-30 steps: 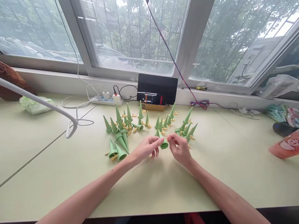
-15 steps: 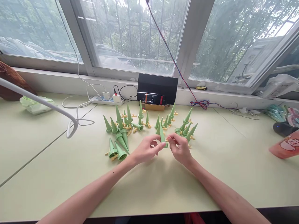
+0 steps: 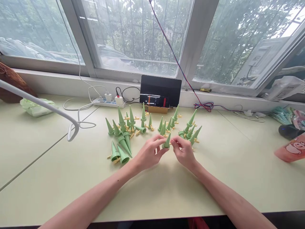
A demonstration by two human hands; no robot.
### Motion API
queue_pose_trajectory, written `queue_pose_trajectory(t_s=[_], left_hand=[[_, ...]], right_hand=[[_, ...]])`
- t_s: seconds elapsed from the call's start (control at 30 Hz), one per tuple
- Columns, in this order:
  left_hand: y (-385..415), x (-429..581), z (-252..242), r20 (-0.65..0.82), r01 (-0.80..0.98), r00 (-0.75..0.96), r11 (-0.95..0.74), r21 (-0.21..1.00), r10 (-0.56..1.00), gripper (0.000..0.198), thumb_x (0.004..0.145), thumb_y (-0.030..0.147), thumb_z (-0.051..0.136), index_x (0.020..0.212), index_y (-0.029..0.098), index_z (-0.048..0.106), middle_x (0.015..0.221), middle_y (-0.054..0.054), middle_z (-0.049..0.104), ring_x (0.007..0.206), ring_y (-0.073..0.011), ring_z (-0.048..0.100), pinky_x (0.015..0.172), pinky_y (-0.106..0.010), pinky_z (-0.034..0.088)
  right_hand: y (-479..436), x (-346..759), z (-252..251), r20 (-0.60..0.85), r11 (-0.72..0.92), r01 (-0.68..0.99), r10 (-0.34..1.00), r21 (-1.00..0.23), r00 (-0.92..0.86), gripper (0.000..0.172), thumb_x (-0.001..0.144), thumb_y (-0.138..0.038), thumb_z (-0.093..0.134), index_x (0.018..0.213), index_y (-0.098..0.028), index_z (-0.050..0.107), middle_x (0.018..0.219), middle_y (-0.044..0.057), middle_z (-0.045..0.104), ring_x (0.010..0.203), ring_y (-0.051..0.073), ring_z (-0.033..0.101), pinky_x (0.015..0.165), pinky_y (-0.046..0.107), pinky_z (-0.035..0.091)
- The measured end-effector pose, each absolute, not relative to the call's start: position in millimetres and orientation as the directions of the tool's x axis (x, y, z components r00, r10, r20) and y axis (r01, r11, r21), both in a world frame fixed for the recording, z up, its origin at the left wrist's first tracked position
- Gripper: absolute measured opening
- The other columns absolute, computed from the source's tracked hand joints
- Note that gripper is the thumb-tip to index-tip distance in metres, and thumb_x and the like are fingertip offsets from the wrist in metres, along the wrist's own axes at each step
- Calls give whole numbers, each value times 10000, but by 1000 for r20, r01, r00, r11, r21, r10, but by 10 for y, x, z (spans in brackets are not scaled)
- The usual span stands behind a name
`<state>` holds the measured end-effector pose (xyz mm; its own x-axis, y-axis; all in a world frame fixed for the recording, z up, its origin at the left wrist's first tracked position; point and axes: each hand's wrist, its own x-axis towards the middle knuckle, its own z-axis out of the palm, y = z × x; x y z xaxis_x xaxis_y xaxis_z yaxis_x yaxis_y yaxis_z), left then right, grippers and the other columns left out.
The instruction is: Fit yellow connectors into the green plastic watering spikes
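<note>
My left hand (image 3: pixel 152 152) pinches a green plastic watering spike (image 3: pixel 167 142) by its wide collar, its tip pointing up and tilted slightly right. Close on its right side, my right hand (image 3: pixel 183 150) is closed in a pinch at the collar. A small yellow valve (image 3: pixel 170 143) is barely visible between its fingertips; most of it is hidden. Just behind my hands stand several more green spikes (image 3: pixel 168 124), some with yellow valves. Another group (image 3: pixel 190 128) stands to the right. On the left, several spikes (image 3: pixel 122 119) stand upright, while others (image 3: pixel 124 156) lie or lean in front.
A black tablet (image 3: pixel 160 87) with a phone (image 3: pixel 157 101) before it leans at the window sill. A power strip (image 3: pixel 105 102) with cables lies at the back left. A white curved bar (image 3: pixel 47 106) crosses the left side. A pink cup (image 3: pixel 290 148) lies far right.
The spike between my hands has turned from showing its long side to a foreshortened view, with its tip now lower and further right. My right hand has barely moved.
</note>
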<state>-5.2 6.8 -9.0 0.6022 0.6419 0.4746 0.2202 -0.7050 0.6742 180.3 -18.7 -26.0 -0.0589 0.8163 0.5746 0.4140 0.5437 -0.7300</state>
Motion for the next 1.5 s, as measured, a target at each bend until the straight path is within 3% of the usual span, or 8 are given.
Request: queue_pose_trajectory(t_s=[0.27,0.53,0.6,0.7,0.9,1.1,1.3,1.5], left_hand=[[58,-47,-144,490,340,552,-718,607,675,304,976,216,502,1221,309,657,1108,-44,588,584,-60,504,586,-231,484],[-29,-1,37,376,326,386,-505,799,843,222,899,349,596,1062,199,614,1078,-56,631,554,-74,570,513,-222,473],[-25,1,65,296,311,318,-394,865,901,256,910,430,571,865,180,605,823,-17,643,496,-84,536,478,-221,432],[-2,2,77,84,298,333,-189,936,939,560,943,569,453,568,167,558,472,19,489,396,-88,457,453,-224,381],[4,18,68,-188,223,504,83,971,843,694,886,717,430,598,128,658,641,-68,681,372,-84,470,404,-235,358],[21,-3,41,-166,141,572,103,985,803,671,855,748,468,747,120,678,804,-85,699,449,-86,519,409,-224,393],[33,-16,-1,-87,146,579,1,989,811,503,856,660,563,793,164,610,534,19,539,461,-115,522,427,-217,413],[-6,-11,-22,64,186,498,-178,966,865,344,851,515,657,845,191,543,566,57,482,481,-107,519,403,-199,383]], right_hand=[[-202,1785,-236,568,529,426,822,-734,-42,239,983,-281,475,775,-194,555,587,-38,452,500,111,386,488,248,334],[-217,1780,-196,580,482,490,812,-726,60,258,1000,-316,460,781,-204,537,599,-30,449,510,123,403,499,256,347],[-215,1790,-196,597,489,501,799,-714,72,255,1001,-305,462,777,-206,529,601,-29,454,515,125,413,506,257,349],[-214,1791,-197,636,522,519,770,-676,53,251,1001,-280,462,771,-204,530,609,-28,457,526,121,399,514,252,350],[-219,1757,-209,685,592,544,727,-594,-43,265,1001,-260,453,756,-201,536,621,-18,491,545,120,408,530,246,361],[-219,1757,-227,674,596,536,736,-598,-66,264,998,-271,454,757,-205,539,606,-21,489,526,121,407,519,245,366],[-225,1752,-197,649,578,514,759,-633,-54,264,996,-271,454,750,-205,524,598,-26,481,515,117,408,515,244,367],[-219,1758,-225,619,551,496,784,-671,-33,263,998,-284,448,758,-204,520,586,-37,438,501,115,386,499,249,334]])
